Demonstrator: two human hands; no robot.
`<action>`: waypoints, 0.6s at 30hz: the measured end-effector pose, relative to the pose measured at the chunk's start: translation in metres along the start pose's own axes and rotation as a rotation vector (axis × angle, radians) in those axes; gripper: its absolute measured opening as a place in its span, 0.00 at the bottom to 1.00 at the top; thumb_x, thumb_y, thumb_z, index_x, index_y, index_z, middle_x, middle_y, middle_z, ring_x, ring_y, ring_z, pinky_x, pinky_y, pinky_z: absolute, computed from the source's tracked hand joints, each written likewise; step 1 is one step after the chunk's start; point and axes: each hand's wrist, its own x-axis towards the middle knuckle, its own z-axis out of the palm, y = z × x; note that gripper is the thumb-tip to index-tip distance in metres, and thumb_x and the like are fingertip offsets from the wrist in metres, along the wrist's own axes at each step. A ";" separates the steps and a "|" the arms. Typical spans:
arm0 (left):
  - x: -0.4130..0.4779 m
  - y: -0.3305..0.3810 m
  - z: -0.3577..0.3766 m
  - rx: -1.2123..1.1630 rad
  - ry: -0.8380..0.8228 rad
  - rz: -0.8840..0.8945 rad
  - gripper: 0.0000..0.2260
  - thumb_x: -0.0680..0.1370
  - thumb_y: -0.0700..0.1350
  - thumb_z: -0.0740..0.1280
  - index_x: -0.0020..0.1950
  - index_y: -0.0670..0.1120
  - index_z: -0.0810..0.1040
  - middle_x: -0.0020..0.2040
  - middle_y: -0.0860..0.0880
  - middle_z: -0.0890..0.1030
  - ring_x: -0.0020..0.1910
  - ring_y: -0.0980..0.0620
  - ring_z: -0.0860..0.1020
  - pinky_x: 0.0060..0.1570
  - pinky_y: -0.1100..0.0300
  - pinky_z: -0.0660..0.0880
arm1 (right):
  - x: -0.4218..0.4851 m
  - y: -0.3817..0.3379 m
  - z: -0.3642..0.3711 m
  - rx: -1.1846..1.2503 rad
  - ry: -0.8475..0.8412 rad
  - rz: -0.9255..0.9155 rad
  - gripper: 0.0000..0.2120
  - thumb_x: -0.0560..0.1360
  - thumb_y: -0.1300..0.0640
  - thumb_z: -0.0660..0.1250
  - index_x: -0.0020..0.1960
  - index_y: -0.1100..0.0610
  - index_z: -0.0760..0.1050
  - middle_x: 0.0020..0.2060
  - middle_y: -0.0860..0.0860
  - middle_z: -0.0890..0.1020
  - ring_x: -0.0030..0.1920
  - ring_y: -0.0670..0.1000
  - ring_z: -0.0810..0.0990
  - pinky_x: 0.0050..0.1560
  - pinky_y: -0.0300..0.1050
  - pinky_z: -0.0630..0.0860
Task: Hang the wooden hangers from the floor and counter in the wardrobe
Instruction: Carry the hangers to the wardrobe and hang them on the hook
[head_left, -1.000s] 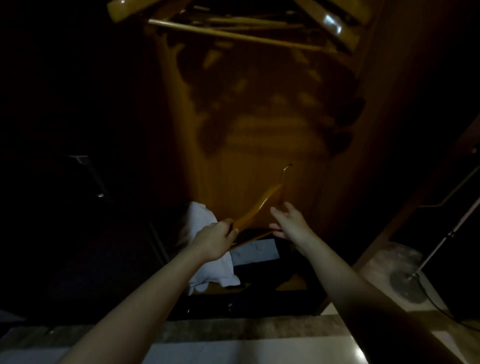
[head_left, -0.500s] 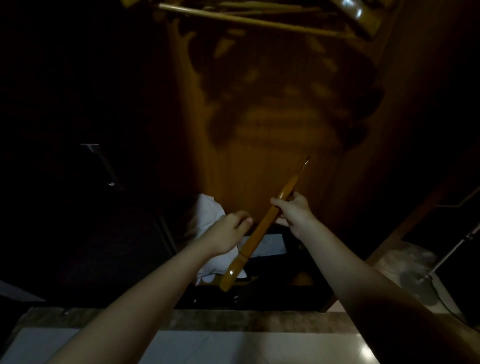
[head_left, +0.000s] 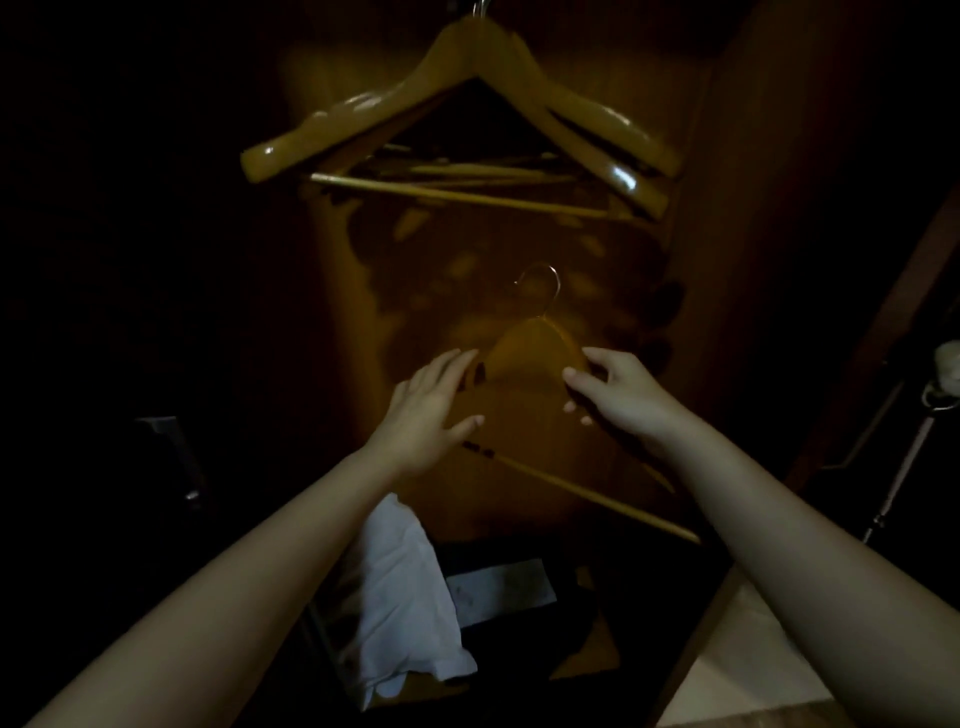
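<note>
A wooden hanger (head_left: 535, 348) is held up inside the dim wardrobe, facing me, its metal hook (head_left: 543, 283) pointing up. My right hand (head_left: 618, 395) grips the hanger's right arm with curled fingers. My left hand (head_left: 431, 405) is spread flat in front of the hanger's left arm, which it hides; its fingers do not close on it. The hanger's thin bottom bar (head_left: 597, 496) slants down to the right below both hands. Several wooden hangers (head_left: 467, 78) hang bunched together above, overlapping one another.
The wardrobe's wooden back panel (head_left: 395, 291) is lit from behind me and carries hanger shadows. A white cloth (head_left: 405, 597) and a sheet of paper (head_left: 498, 587) lie at the bottom. A metal stand pole (head_left: 904, 467) is at the right, pale floor (head_left: 737, 675) below it.
The hanger has turned from edge-on to facing me and has risen. My left hand has let go and opened. The view has tilted up, showing more of the hung hangers.
</note>
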 end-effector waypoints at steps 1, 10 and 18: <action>0.004 0.003 -0.009 0.021 0.045 0.030 0.33 0.77 0.53 0.63 0.76 0.55 0.47 0.77 0.51 0.51 0.76 0.51 0.51 0.73 0.52 0.50 | -0.002 -0.010 -0.005 -0.049 0.006 -0.048 0.17 0.79 0.56 0.59 0.66 0.59 0.68 0.46 0.50 0.78 0.44 0.47 0.79 0.43 0.42 0.79; 0.034 0.027 -0.076 0.090 0.354 0.372 0.34 0.77 0.44 0.65 0.76 0.55 0.50 0.73 0.51 0.62 0.67 0.52 0.67 0.55 0.56 0.75 | -0.019 -0.079 -0.038 -0.156 0.113 -0.364 0.09 0.78 0.58 0.61 0.58 0.51 0.72 0.48 0.45 0.78 0.49 0.45 0.79 0.50 0.40 0.77; 0.071 0.049 -0.127 0.155 0.467 0.447 0.32 0.78 0.45 0.63 0.76 0.57 0.48 0.71 0.51 0.64 0.68 0.51 0.66 0.54 0.55 0.73 | 0.008 -0.114 -0.060 -0.447 0.352 -0.539 0.33 0.74 0.55 0.67 0.74 0.46 0.55 0.68 0.48 0.66 0.62 0.45 0.68 0.60 0.42 0.69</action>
